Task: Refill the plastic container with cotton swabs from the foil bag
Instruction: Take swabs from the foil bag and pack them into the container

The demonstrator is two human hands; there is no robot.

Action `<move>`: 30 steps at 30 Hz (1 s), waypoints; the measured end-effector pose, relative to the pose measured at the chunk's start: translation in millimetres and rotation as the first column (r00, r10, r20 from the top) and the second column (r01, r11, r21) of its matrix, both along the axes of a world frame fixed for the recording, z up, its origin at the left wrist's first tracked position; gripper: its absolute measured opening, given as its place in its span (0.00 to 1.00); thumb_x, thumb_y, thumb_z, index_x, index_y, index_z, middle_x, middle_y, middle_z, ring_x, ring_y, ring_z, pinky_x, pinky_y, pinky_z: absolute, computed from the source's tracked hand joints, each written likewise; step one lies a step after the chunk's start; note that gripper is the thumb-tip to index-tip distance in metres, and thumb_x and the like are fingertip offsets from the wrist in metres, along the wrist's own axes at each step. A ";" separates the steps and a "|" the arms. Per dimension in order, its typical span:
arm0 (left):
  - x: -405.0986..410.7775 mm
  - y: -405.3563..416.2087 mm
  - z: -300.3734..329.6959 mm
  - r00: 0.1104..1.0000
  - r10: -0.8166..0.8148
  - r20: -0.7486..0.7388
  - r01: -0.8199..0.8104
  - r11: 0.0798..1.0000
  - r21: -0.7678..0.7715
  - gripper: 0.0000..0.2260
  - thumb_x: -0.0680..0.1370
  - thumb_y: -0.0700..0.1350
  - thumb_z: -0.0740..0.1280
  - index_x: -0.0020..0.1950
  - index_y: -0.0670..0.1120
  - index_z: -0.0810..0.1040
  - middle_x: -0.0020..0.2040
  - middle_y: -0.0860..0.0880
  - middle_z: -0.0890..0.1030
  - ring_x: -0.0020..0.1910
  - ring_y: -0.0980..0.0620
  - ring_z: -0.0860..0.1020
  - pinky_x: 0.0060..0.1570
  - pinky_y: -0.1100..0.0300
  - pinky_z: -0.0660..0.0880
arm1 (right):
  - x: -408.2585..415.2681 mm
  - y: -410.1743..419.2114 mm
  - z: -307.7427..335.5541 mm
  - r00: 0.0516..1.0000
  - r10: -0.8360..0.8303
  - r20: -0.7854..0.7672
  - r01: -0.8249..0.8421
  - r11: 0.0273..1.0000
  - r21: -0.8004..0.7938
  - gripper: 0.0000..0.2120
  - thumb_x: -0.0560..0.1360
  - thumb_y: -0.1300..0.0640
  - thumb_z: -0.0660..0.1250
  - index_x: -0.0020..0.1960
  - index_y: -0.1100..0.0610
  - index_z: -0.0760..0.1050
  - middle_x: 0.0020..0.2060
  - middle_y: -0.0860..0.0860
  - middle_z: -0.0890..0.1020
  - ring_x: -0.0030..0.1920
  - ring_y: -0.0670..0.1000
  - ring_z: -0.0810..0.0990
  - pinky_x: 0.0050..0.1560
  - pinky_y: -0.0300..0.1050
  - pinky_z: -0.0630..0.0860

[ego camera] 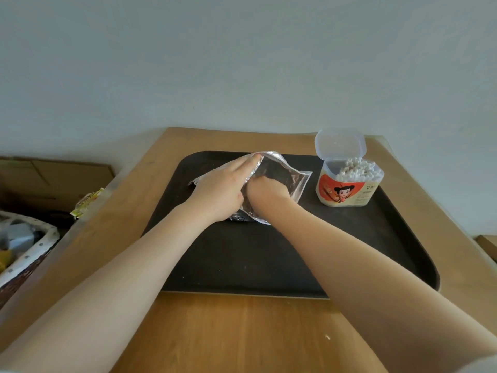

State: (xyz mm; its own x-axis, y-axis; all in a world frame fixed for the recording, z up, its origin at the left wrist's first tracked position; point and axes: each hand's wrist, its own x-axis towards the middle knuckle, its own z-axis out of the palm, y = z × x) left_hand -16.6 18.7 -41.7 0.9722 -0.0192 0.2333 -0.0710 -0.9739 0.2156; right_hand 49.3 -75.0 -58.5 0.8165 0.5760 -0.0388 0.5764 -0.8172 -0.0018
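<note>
Our left hand held the foil bag open with straight fingers; our right hand reached inside, grip unseen. Swabs could spill short of the plastic container.

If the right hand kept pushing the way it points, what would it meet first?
The right hand already reaches into the foil bag; going on, it would probably meet the bag's inner far side. Its contents are hidden.

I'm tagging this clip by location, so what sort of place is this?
Probably a room at home: a wooden table against a plain wall, a cardboard box and basket of clutter beside it.
</note>
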 end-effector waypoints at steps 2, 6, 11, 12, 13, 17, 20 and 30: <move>0.4 -5.1 -3.2 1.000 0.016 0.025 -0.017 0.998 0.054 0.33 0.76 0.33 0.57 0.77 0.51 0.49 0.76 0.52 0.55 0.53 0.47 0.75 0.39 0.56 0.71 | -9.4 -11.8 10.0 0.998 0.055 0.043 -0.056 0.998 0.039 0.16 0.77 0.64 0.58 0.65 0.62 0.66 0.57 0.56 0.77 0.55 0.58 0.78 0.43 0.47 0.70; 5.1 -0.6 -10.2 0.996 0.072 0.049 -0.079 0.984 0.157 0.35 0.75 0.32 0.60 0.77 0.48 0.46 0.76 0.50 0.57 0.42 0.50 0.75 0.29 0.59 0.67 | -18.6 -48.5 25.7 0.989 0.150 0.007 -0.149 0.978 0.143 0.11 0.76 0.64 0.57 0.59 0.60 0.66 0.50 0.58 0.78 0.42 0.58 0.75 0.39 0.49 0.69; 5.2 -0.5 -10.7 0.990 0.102 -0.095 -0.088 0.987 0.135 0.30 0.78 0.37 0.58 0.76 0.54 0.51 0.77 0.53 0.50 0.56 0.47 0.75 0.38 0.55 0.76 | -15.4 -100.2 37.1 0.948 0.127 -0.293 0.037 0.868 0.495 0.06 0.78 0.60 0.55 0.52 0.55 0.70 0.38 0.47 0.75 0.33 0.46 0.71 0.33 0.39 0.66; 3.6 -1.3 -10.1 0.995 0.079 -0.064 -0.073 0.994 0.084 0.26 0.78 0.42 0.60 0.75 0.53 0.57 0.77 0.52 0.52 0.60 0.48 0.73 0.45 0.53 0.77 | -13.9 -108.8 35.1 0.930 0.115 -0.348 0.097 0.839 0.536 0.06 0.78 0.61 0.55 0.51 0.54 0.70 0.36 0.46 0.74 0.32 0.46 0.70 0.33 0.38 0.65; 2.7 -3.6 -9.9 0.998 0.048 0.034 -0.049 0.999 0.021 0.21 0.78 0.45 0.61 0.72 0.51 0.65 0.76 0.50 0.55 0.63 0.48 0.71 0.51 0.51 0.76 | -12.3 -117.4 31.5 0.909 0.110 -0.403 0.151 0.812 0.564 0.07 0.77 0.61 0.56 0.50 0.54 0.71 0.34 0.47 0.73 0.32 0.47 0.69 0.34 0.38 0.66; -2.4 -33.2 4.5 0.976 -0.095 0.198 0.130 0.976 -0.174 0.21 0.75 0.53 0.66 0.65 0.45 0.72 0.70 0.48 0.66 0.68 0.47 0.63 0.66 0.52 0.63 | -11.5 -140.8 23.7 0.826 0.160 -0.540 0.227 0.782 0.581 0.07 0.77 0.60 0.56 0.46 0.52 0.71 0.33 0.49 0.72 0.32 0.47 0.67 0.34 0.40 0.66; -0.2 -57.2 10.3 0.961 -0.245 -0.127 0.225 0.962 -0.154 0.33 0.73 0.57 0.67 0.73 0.47 0.59 0.73 0.50 0.63 0.72 0.52 0.59 0.67 0.58 0.58 | -15.7 -146.7 29.1 0.745 0.276 -0.607 0.251 0.727 0.639 0.08 0.78 0.62 0.56 0.45 0.53 0.71 0.32 0.49 0.72 0.30 0.46 0.65 0.31 0.37 0.63; 5.8 -73.3 -3.6 0.938 -0.297 -0.181 0.253 0.940 -0.229 0.04 0.80 0.48 0.58 0.47 0.50 0.69 0.37 0.52 0.75 0.37 0.52 0.75 0.39 0.57 0.71 | -17.3 -143.9 24.5 0.761 0.311 -0.569 0.321 0.582 0.747 0.06 0.79 0.57 0.57 0.48 0.55 0.71 0.32 0.49 0.73 0.29 0.45 0.66 0.30 0.38 0.62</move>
State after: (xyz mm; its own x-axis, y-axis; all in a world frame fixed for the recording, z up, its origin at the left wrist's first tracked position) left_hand -10.8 -54.7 -45.3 0.9623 -0.2672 0.0514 -0.2618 -0.8579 0.4422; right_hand 31.9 -218.9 -34.0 0.7845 0.6183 -0.0476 0.1760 -0.2955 -0.9390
